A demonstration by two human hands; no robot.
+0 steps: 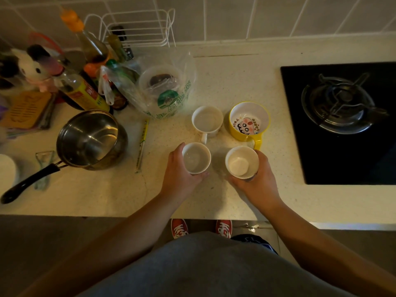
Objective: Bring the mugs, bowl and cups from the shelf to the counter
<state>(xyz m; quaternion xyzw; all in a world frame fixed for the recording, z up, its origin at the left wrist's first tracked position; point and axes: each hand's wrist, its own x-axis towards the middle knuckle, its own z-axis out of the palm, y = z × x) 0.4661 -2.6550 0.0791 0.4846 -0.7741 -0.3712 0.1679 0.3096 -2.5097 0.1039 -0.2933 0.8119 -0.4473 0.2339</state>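
Note:
Two white cups are in my hands over the pale counter (225,82). My left hand (179,176) wraps around the left white cup (196,157). My right hand (256,182) grips the right white cup (241,161). Whether the cups rest on the counter or hover just above it is unclear. Behind them stand a white mug (207,121) with its handle pointing toward me and a yellow bowl (248,120) with a cartoon picture inside and a yellow handle.
A steel saucepan (92,139) with a black handle sits at the left, with bottles (83,91), a plastic bag (165,88) and wrapped chopsticks (142,142) around it. A black gas hob (340,123) lies at the right. A white wire rack (137,28) stands by the tiled wall.

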